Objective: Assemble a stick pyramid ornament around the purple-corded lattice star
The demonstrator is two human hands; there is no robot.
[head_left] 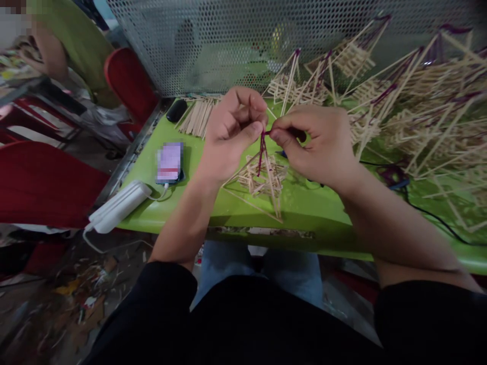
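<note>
Both of my hands meet above a small stick structure (262, 177), built of pale thin wooden sticks, on the green table. Long sticks rise from its base to a peak wrapped in purple yarn (262, 147). At that peak my left hand (238, 129) pinches the yarn and stick tips between thumb and forefinger. Close beside it, my right hand (314, 139) has its thumb and fingers closed on the purple yarn, drawn out to the right. A loose yarn end hangs down over the sticks. The exact knot is hidden by my fingertips.
Several similar stick structures (414, 101) crowd the table's right side. A bundle of loose sticks (196, 117) and a black object (176, 110) lie behind on the left. A phone (170, 162) is cabled to a white power strip (119, 205). Perforated metal mesh (228, 40) backs the table; another person sits far left.
</note>
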